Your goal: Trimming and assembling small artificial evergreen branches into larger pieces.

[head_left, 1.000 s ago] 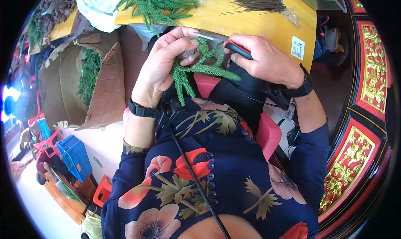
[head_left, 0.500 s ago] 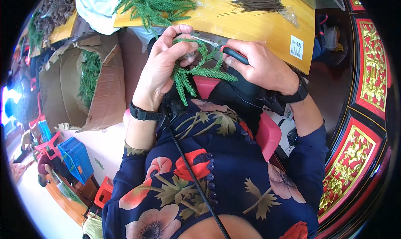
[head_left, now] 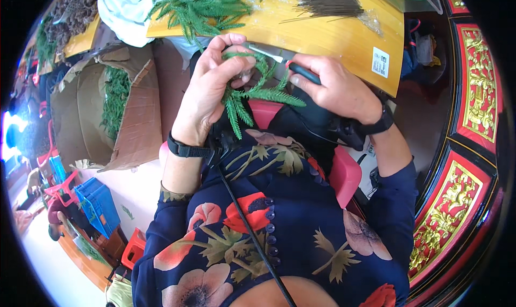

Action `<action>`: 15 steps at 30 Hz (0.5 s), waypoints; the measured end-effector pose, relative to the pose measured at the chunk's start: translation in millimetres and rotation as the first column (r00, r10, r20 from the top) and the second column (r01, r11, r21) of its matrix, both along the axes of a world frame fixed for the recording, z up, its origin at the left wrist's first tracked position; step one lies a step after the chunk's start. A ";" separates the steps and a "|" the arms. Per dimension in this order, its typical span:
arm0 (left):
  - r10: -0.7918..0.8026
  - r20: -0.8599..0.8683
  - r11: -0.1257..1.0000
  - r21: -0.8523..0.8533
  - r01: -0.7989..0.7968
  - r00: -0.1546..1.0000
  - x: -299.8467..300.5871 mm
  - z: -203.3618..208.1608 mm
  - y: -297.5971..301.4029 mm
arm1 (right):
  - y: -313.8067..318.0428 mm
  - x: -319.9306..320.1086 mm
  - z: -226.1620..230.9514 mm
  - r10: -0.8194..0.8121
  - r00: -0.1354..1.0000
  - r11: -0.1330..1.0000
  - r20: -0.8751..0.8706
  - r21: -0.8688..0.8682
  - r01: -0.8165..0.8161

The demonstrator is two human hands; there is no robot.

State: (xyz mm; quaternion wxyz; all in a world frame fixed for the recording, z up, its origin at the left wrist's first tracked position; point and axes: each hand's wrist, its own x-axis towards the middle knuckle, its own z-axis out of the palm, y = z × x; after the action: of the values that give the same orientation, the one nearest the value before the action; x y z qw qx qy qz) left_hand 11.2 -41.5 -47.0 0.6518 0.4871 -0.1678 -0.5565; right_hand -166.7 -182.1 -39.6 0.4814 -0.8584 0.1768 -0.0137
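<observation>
In front of my lap, my left hand (head_left: 210, 77) is closed, thumb and fingers pinching the base of a green artificial pine sprig (head_left: 258, 94). The sprig's branches fan out below and to the right of the fingers. My right hand (head_left: 338, 87) wraps round a slim tool with a bright metal blade and a black-and-red handle (head_left: 304, 73). Its blade points left, toward the fingertips of my left hand and just above the sprig. Whether the blade touches the sprig I cannot tell. The part of the sprig inside my left hand is hidden.
A yellow table (head_left: 301, 35) lies ahead, bearing a pile of green sprigs (head_left: 196, 9) and a bundle of thin brown stems (head_left: 333, 2). An open cardboard box (head_left: 140, 105) with greenery stands at left. Carved red-and-gold panels (head_left: 480, 84) flank the right.
The tool and my right hand have shifted very slightly, the blade's tip moving a little to the right. My left hand keeps its pinch on the sprig.
</observation>
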 end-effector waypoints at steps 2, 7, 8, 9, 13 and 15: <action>0.029 0.028 0.999 0.013 -0.030 0.999 -2.0 0.0 0.0 | -2.2 -1.9 -3.8 -0.022 1.000 0.997 0.013 -0.076 0.023; 0.023 0.149 0.997 0.074 -0.035 0.989 -9.1 3.6 -2.2 | 5.6 -2.8 -11.6 -0.065 0.992 0.973 0.106 -0.215 0.087; 0.052 0.228 0.994 0.080 -0.072 0.972 -12.7 3.0 -3.5 | 5.7 -2.8 -13.5 -0.070 0.990 0.969 0.123 -0.228 0.097; 0.085 0.306 0.990 0.086 -0.116 0.948 -15.7 2.0 -3.3 | 6.6 -2.0 -14.6 -0.076 0.988 0.961 0.131 -0.254 0.108; 0.138 0.743 0.986 -0.041 -0.162 0.655 -13.2 -14.4 -1.1 | 8.4 0.4 -11.2 -0.066 0.996 0.976 0.063 -0.201 0.077; 0.166 0.746 0.981 -0.061 -0.182 0.645 -18.2 -8.6 -1.6 | 9.1 0.9 -9.1 -0.070 0.997 0.976 0.036 -0.203 0.076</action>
State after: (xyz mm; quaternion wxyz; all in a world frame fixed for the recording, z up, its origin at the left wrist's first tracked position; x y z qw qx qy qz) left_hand -7.0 -43.2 -55.6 0.5707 0.6927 -0.3674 -0.2439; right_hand -165.8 -173.0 -48.7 0.3925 -0.8958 0.1991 -0.0617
